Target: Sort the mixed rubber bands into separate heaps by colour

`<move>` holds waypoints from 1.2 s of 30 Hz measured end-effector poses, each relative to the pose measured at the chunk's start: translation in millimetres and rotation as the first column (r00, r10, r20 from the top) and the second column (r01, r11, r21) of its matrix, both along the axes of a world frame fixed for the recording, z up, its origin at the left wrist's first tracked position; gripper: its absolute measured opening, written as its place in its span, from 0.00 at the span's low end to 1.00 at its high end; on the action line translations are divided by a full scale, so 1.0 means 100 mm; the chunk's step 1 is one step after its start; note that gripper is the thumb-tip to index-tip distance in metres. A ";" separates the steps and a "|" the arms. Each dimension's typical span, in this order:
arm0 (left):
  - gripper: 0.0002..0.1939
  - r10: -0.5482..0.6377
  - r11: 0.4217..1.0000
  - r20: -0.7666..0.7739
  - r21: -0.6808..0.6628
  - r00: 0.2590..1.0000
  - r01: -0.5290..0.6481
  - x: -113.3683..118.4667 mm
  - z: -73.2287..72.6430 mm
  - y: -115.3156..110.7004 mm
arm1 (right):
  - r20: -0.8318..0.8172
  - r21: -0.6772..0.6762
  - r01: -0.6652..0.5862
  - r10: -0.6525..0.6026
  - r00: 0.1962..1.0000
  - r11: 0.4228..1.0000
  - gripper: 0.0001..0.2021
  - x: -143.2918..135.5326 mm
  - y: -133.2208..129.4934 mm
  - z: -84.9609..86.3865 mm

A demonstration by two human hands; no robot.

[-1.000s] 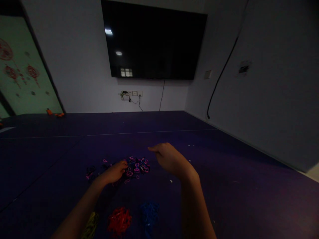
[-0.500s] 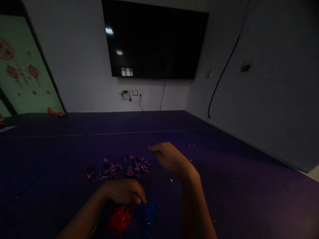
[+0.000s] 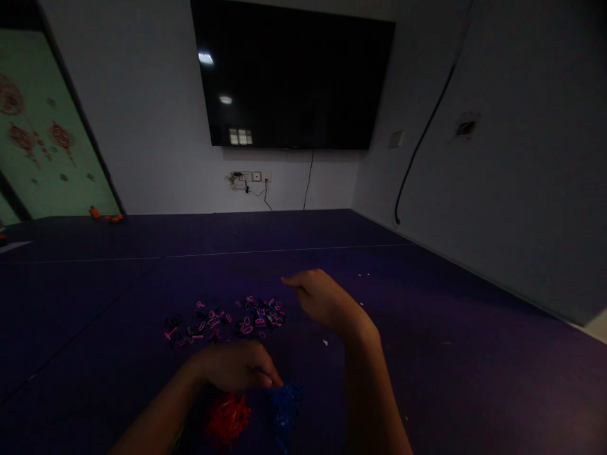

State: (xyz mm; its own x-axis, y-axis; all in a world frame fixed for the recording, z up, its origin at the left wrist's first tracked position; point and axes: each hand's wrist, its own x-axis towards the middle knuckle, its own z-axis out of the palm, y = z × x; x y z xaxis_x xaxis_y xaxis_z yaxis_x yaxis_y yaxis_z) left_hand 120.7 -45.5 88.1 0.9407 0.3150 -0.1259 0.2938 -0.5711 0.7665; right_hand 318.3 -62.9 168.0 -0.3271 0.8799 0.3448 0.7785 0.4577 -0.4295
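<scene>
My left hand is low in the view, fingers closed, its fingertips at the top edge of a blue pile of small bands; whether it pinches any is too dark to tell. Below that hand lies a red pile. My right hand hovers to the right of a scattered group of pink, black and blue bands, its fingers closed in a pinch pointing left. Anything between those fingertips is too small to make out. A looser group of pink and dark bands lies farther left.
The purple surface carries small white scraps. A wall stands behind it, with a large dark screen and sockets. A black cable hangs at the right wall. Orange objects lie at the far left.
My left fingertips have shifted very slightly right over the blue pile. My right hand is nearly unchanged. The whole view has moved a little.
</scene>
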 end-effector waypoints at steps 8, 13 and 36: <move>0.14 -0.072 0.997 0.042 -0.028 0.997 0.073 0.10 -0.07 -0.04 | 0.005 0.007 -0.004 0.004 1.000 1.000 0.23 0.01 -0.01 0.00; 0.14 0.242 0.954 0.030 0.173 0.970 -0.244 -0.08 0.04 0.15 | -0.002 0.012 0.001 -0.001 1.000 1.000 0.23 0.03 -0.01 0.00; 0.12 0.679 0.605 -0.004 0.569 0.734 -0.557 -0.23 -0.59 1.44 | -0.116 0.041 -0.048 0.052 0.992 0.998 0.24 0.13 -0.02 0.01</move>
State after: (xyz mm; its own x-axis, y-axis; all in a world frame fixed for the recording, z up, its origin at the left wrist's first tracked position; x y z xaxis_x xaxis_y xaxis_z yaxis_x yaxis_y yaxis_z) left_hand 97.6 99.0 29.5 0.4664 0.8816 0.0724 0.8316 -0.4648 0.3040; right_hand 331.6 -65.1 169.1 -0.3259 0.8487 0.4165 0.6998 0.5128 -0.4973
